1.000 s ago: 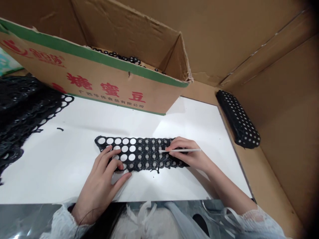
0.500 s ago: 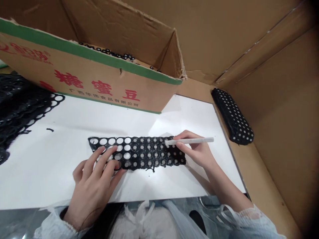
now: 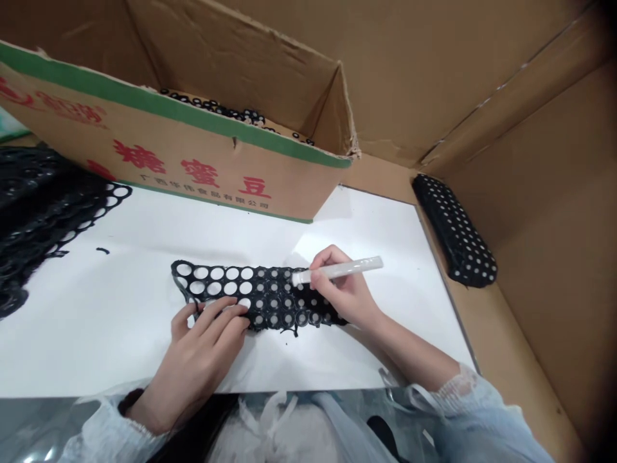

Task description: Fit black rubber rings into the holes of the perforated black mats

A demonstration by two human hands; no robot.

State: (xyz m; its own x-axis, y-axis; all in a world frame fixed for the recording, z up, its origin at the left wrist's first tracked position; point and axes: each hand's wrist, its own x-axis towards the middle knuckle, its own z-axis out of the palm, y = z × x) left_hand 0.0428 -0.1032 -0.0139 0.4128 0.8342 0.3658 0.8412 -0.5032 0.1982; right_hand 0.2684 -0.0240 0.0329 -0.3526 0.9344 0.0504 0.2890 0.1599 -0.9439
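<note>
R hand (image 3: 344,289), fingers closed round white pen (image 3: 337,269) at 1 o'clock; L hand (image 3: 205,350), half-open, on black sheet (image 3: 274,294).

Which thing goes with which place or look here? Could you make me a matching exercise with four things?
Things:
1. White stick
2. Left hand
3. Cardboard box
4. Dotted bundle

Places and looks:
A. Past the right edge of the white board
B. Held in the right hand
C. Green along its top edge, with red lettering
D. Fingers at the left part of the black sheet

Pairs: 1-B, 2-D, 3-C, 4-A
</note>
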